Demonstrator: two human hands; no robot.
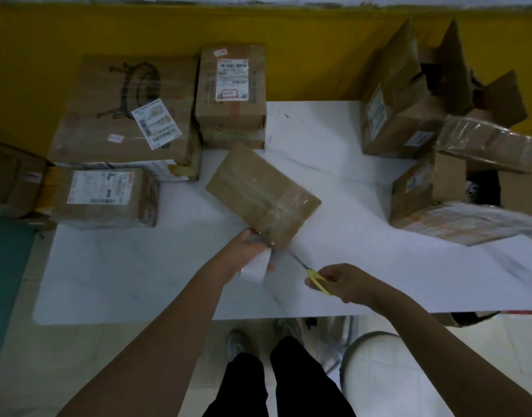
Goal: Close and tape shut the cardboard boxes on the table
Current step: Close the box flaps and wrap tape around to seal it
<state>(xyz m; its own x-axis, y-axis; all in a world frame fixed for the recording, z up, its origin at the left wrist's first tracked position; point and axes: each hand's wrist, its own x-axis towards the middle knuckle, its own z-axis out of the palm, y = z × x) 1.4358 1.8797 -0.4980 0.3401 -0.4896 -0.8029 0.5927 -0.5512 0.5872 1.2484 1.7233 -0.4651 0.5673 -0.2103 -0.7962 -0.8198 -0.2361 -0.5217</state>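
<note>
A small closed cardboard box (263, 195), wrapped in shiny clear tape, lies slanted at the middle of the white table (138, 281). My left hand (249, 251) grips a white tape roll (254, 270) against the box's near corner. My right hand (344, 281) holds yellow-handled scissors (312, 273). Their blades point up-left toward that same corner, at the tape between roll and box.
Closed, taped boxes stand at the left: a large flat one (123, 109), a labelled one (231, 91) behind, and another (105, 197) near the left edge. Open-flapped boxes (409, 94) crowd the right side. A yellow floor lies beyond the table; my legs show below.
</note>
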